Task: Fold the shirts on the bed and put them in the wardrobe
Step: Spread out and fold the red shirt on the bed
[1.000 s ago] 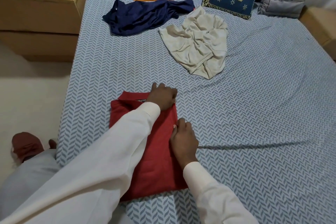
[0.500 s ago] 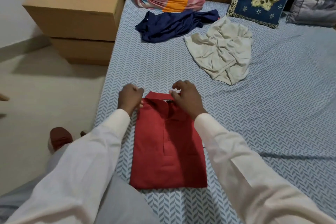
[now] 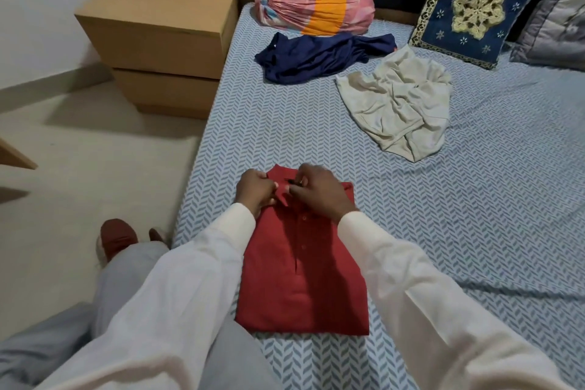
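A red polo shirt (image 3: pixel 300 275) lies folded into a rectangle near the bed's left edge, collar at the far end. My left hand (image 3: pixel 254 191) pinches the left side of the collar. My right hand (image 3: pixel 319 191) pinches the right side of the collar, close beside the left. A crumpled navy shirt (image 3: pixel 319 55) lies farther up the bed. A crumpled cream shirt (image 3: pixel 399 108) lies to its right. No wardrobe is in view.
The bed (image 3: pixel 474 199) has a blue herringbone sheet. A pink and orange bundle (image 3: pixel 313 3), a blue embroidered cushion (image 3: pixel 474 6) and a grey pillow (image 3: pixel 557 28) line the headboard. Stacked cardboard boxes (image 3: pixel 164 38) stand on the floor left of the bed.
My hands have moved from the shirt's right side up to the collar and come together there. The view has shifted left, showing more of the floor and boxes.
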